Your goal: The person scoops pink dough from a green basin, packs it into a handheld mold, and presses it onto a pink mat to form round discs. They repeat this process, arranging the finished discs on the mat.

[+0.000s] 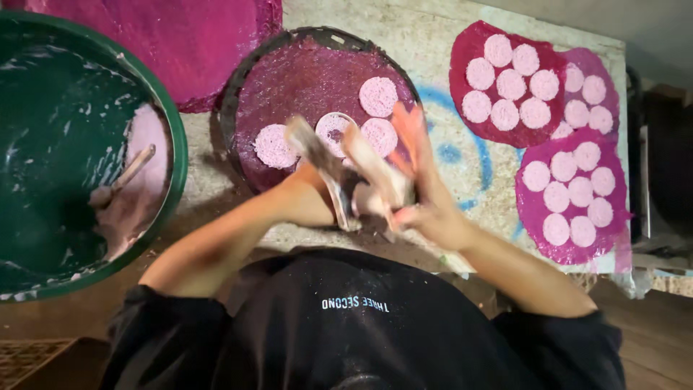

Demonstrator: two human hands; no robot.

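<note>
Head cam looks straight down on a person in a black top (pixel 354 325), both forearms meeting at centre. Left hand (pixel 325 170) and right hand (pixel 411 188) are pressed together over the near edge of a round dark tray (pixel 238 101), motion-blurred. Between them sits a pale flat piece (pixel 372 173), prob. a strip or tool; can't tell which hand actually has hold of it, or how far either is curled. Fingers smeared w/ pink paste.

Tray is lined w/ a purple sheet (pixel 303 79) and carries four pale pink discs (pixel 378 96), from 9 to 1 o'clock of the hands, one w/ a ring mould (pixel 335 130) around it.

At 9 o'clock of the tray, a big green basin (pixel 177 166) w/ pink paste (pixel 148 137) and a wooden stick (pixel 130 173) inside. At 3 o'clock, well apart, two magenta sheets (pixel 570 217) on the speckled table (pixel 433 43), each packed w/ finished discs (pixel 511 84). Another magenta sheet (pixel 195 43) lies at 11 o'clock.
</note>
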